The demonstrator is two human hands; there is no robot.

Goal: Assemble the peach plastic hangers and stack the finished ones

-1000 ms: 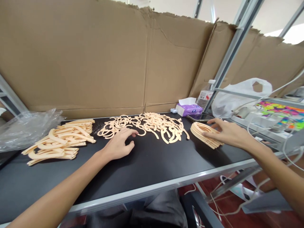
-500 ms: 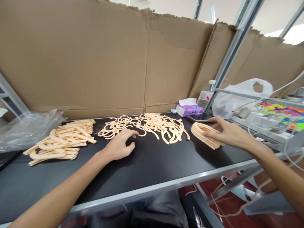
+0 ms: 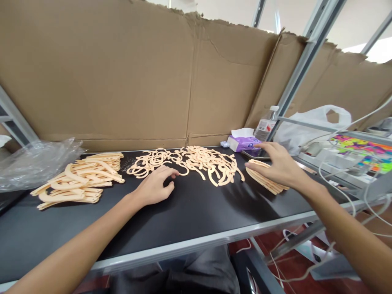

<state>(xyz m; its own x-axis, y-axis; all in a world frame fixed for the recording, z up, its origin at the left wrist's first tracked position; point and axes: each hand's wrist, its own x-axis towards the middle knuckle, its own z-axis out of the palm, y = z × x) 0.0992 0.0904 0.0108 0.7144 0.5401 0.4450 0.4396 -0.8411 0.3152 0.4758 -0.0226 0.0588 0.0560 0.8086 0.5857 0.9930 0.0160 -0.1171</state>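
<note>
Cream-coloured curved pieces lie on the black table (image 3: 196, 216) in three groups: a layered pile (image 3: 76, 179) at the left, a loose heap of small pieces (image 3: 199, 159) in the middle, and a neat stack (image 3: 266, 181) at the right. My left hand (image 3: 156, 185) rests at the front left of the middle heap, fingers apart and holding nothing. Over the right stack, my right hand (image 3: 277, 165) hovers with thumb and fingers spread, nothing between them. It hides part of the stack.
Clear plastic wrap (image 3: 39, 163) lies at the far left. Behind the right stack are a purple tissue pack (image 3: 243, 141), a phone (image 3: 255, 154) and a bottle (image 3: 266, 124). A white bag (image 3: 297, 132), cables and a metal post stand at the right.
My right hand has let go of the right stack and moved up and to the left over it, its fingers spreading. My left hand has hardly moved.
</note>
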